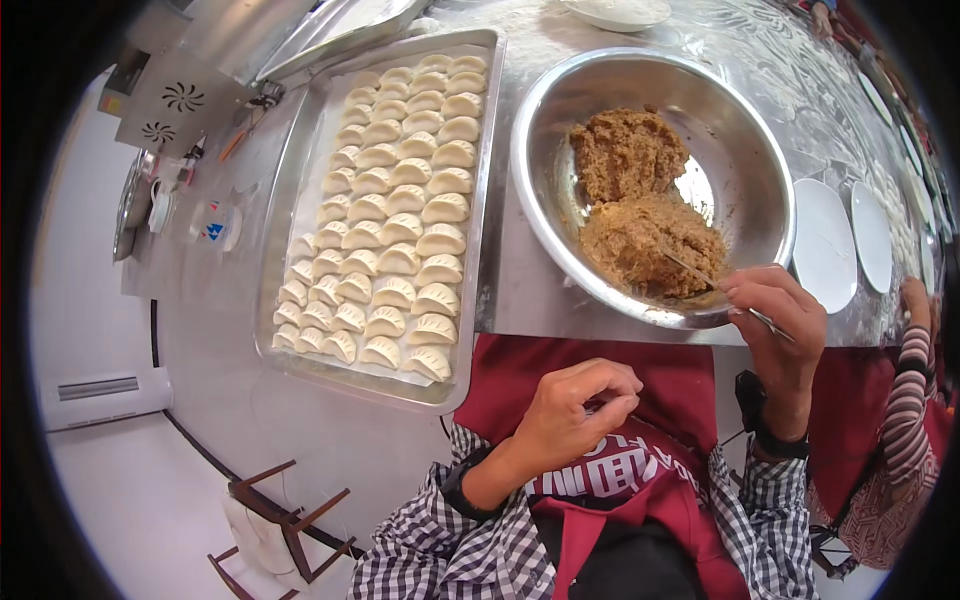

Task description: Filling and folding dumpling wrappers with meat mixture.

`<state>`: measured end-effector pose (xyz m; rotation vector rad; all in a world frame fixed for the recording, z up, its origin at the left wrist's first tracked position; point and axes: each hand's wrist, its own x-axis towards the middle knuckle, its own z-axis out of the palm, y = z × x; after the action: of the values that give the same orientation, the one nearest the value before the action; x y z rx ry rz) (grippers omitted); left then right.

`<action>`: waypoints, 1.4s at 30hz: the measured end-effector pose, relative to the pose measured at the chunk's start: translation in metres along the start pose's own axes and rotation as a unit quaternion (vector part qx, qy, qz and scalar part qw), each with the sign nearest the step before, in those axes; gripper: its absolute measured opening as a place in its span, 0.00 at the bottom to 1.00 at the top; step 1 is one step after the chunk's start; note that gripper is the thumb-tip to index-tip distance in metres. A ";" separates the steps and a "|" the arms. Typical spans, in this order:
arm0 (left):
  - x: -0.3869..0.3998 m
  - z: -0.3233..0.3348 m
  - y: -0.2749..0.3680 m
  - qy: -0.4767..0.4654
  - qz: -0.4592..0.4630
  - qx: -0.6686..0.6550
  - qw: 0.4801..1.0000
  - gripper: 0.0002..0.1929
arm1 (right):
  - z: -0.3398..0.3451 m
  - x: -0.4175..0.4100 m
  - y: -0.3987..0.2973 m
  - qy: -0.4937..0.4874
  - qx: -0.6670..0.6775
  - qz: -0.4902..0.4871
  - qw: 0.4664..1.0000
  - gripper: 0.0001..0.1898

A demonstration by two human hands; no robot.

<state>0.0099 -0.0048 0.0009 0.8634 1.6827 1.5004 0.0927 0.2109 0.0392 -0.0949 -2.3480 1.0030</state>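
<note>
A wide stainless steel bowl (529,202) stands before me with two mounds of brown minced filling (630,154) in it. My right hand (784,322), at the bowl's near right rim, grips a thin metal utensil (690,270) whose far end is stuck in the nearer mound; its tip is hidden, so its kind is unclear. My left hand (581,409) hovers in front of the maroon apron with its fingers curled; whether anything lies inside them cannot be told. Left of the bowl, rows of pleated dumplings (401,225) lie on a lined metal tray (480,187).
White oval plates (825,244) stand right of the bowl on the floury metal table (506,304). At the far side is a dish of flour (619,11). A co-worker's striped sleeve (907,397) is at the far right. A stool (289,532) stands lower left.
</note>
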 end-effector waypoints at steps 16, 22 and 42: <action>0.001 -0.001 -0.006 0.001 0.017 0.014 1.000 0.04 | -0.005 -0.003 -0.013 -0.021 0.056 0.026 0.998 0.10; 0.001 -0.002 -0.004 0.001 0.018 0.013 1.000 0.03 | -0.001 0.009 -0.015 0.020 0.030 -0.007 0.999 0.09; 0.004 -0.001 -0.008 0.010 0.013 0.010 1.000 0.04 | -0.007 0.002 -0.016 -0.013 0.070 0.037 0.997 0.06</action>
<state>0.0065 -0.0030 -0.0075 0.8874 1.7106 1.5172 0.0969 0.2042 0.0548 -0.1150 -2.3046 1.2073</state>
